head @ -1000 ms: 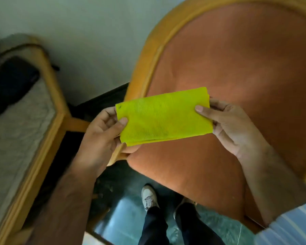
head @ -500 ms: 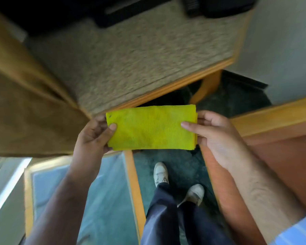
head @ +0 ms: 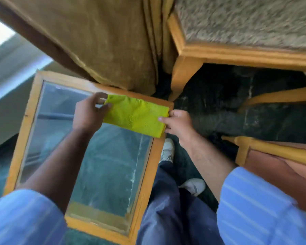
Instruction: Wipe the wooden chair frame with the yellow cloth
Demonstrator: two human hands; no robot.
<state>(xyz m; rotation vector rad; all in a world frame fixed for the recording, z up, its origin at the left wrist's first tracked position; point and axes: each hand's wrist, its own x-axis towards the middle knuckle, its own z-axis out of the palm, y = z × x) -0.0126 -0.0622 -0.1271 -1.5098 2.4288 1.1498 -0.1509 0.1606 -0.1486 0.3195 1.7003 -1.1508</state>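
Observation:
Both my hands hold a folded yellow cloth [head: 136, 115] stretched between them, over the far right corner of a glass-topped table. My left hand [head: 88, 112] pinches the cloth's left end with thumb and fingers. My right hand [head: 177, 123] grips its right end. The wooden chair with the orange cushion [head: 279, 152] shows only as a frame corner at the right edge, apart from the cloth. Part of its curved wooden frame [head: 279, 97] appears above that.
A low table with a wooden rim [head: 148, 167] and glass top lies under my arms. A brown curtain [head: 99, 41] hangs at the top. A grey-cushioned wooden seat [head: 245, 52] stands at the top right. My legs and white shoes [head: 168, 151] stand on the dark green floor.
My view has swung left, from the orange chair to the glass-topped table. The cloth stays held in both hands, now tilted down to the right and over the table's corner.

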